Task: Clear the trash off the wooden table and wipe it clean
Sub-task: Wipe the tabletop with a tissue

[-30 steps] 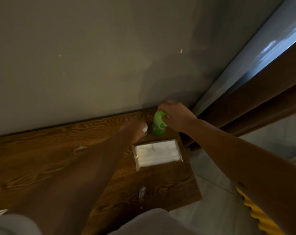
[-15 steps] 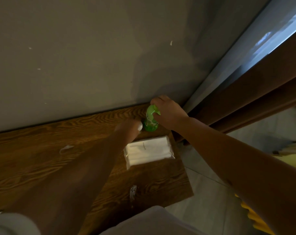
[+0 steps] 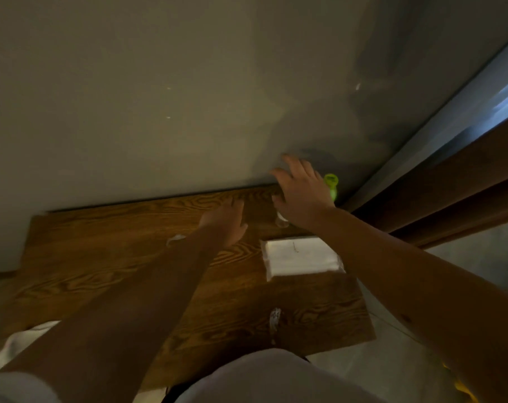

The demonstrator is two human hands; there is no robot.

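Standing at the far right corner of the brown wooden desk (image 3: 107, 266), the small green plastic bottle (image 3: 331, 186) sits just beyond the right hand (image 3: 300, 193), fingers (image 3: 290, 164) spread, holding nothing.

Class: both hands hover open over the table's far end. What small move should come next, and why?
Probably the left hand should pick up the white scrap lying just beside it on the wooden table: it is trash, and the hand holds nothing.
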